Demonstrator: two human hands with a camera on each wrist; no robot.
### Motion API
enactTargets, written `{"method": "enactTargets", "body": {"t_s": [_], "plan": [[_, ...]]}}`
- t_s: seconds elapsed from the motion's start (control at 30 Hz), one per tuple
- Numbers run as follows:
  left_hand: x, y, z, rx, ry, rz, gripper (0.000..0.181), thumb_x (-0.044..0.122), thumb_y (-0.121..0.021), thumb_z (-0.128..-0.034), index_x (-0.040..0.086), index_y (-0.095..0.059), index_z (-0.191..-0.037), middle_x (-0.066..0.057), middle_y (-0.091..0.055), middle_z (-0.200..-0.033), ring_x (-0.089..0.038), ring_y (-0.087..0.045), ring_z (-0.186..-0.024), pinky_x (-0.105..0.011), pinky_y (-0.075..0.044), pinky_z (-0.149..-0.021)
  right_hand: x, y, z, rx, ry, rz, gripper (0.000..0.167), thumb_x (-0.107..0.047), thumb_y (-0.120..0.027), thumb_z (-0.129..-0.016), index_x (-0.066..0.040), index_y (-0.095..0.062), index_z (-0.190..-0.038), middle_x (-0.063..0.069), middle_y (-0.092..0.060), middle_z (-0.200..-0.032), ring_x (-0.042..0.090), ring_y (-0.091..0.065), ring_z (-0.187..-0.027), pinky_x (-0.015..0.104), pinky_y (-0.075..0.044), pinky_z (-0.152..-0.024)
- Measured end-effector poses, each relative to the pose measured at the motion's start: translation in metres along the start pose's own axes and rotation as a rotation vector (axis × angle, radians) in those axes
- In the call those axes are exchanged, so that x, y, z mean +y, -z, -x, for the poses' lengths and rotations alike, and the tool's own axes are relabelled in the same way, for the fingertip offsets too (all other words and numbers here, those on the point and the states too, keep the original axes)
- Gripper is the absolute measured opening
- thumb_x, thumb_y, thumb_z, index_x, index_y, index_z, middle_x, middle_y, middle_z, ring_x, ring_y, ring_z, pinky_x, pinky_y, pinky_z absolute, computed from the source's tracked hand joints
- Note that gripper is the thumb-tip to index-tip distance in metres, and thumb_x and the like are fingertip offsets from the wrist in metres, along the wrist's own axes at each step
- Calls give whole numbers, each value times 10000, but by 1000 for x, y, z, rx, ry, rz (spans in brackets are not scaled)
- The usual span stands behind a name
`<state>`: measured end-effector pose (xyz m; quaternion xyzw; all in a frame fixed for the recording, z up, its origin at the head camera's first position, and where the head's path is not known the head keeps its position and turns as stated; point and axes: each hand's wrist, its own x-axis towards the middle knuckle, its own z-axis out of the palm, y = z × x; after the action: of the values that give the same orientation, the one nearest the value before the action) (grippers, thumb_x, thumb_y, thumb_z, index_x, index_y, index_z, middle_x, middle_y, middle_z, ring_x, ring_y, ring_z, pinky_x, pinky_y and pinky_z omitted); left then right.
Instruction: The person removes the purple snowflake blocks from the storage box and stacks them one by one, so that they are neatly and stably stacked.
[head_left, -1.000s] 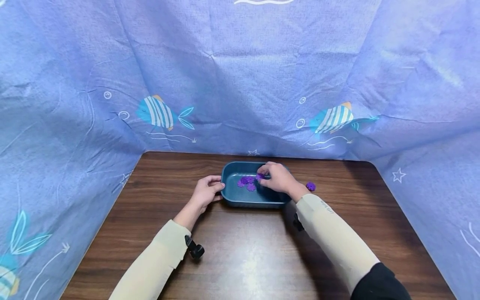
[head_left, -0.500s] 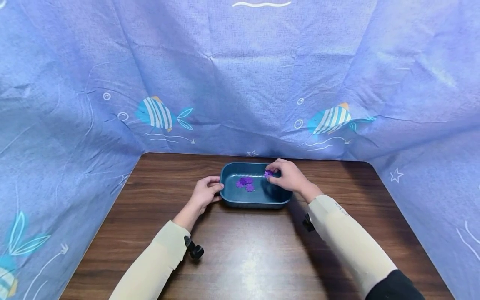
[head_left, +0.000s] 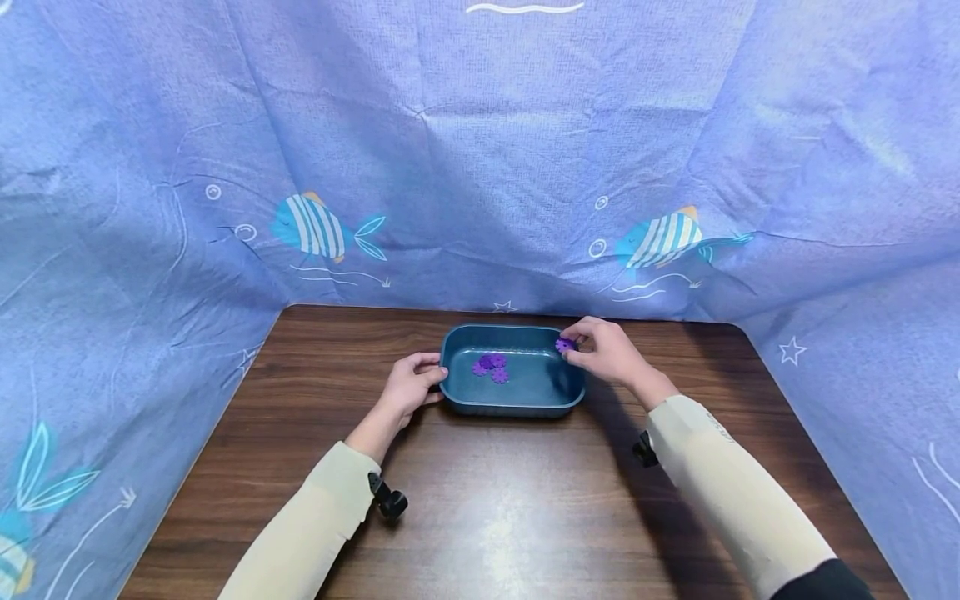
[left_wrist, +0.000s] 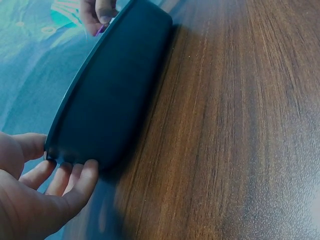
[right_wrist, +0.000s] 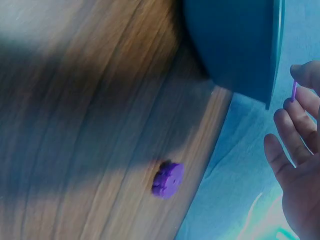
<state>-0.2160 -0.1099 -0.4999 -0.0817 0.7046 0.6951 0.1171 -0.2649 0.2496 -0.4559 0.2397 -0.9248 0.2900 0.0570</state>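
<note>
A dark teal rectangular tray stands near the table's back edge. My left hand grips its left end, the thumb at the rim and the fingers against the outer wall. Between thumb and fingertips, my right hand pinches a purple notched plastic disc at the tray's right end, above the rim. Several similar purple discs lie together on the tray floor, left of its middle. In the right wrist view, a short stack of purple discs sits on the table beside the tray; the right hand hides it in the head view.
The brown wood-grain table extends in front of the tray and to both sides. Behind and around it hangs a blue fish-print cloth. A small black camera is strapped at the left wrist, another at the right.
My right hand has moved rightward with the pinched disc, from over the tray's middle to its right end. The stack on the table has gone behind it. My left hand stays put.
</note>
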Motion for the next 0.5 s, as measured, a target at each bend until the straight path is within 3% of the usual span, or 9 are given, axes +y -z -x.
{"method": "enactTargets", "body": {"t_s": [0.3,0.5], "plan": [[-2,0,-1,-2,8,1,416,74,-656,-999,-14,-573,-1397,-245,-622,-1307,-303,-661,-1124,-461,-612,-918,24,7,23,57,-16,11,251,-128,-791,-847,-75,-768,-1091,54,-706,-980,271,-664,-894,323,-532,-708],[0,0,0,3,4,-5,412,80,-664,-995,-5,-580,-1389,-231,-634,-1296,-252,-672,-1074,-417,-631,-871,45,9,40,74,-59,13,243,-95,-774,-847,-37,-760,-1082,84,-706,-982,240,-665,-885,334,-569,-735]]}}
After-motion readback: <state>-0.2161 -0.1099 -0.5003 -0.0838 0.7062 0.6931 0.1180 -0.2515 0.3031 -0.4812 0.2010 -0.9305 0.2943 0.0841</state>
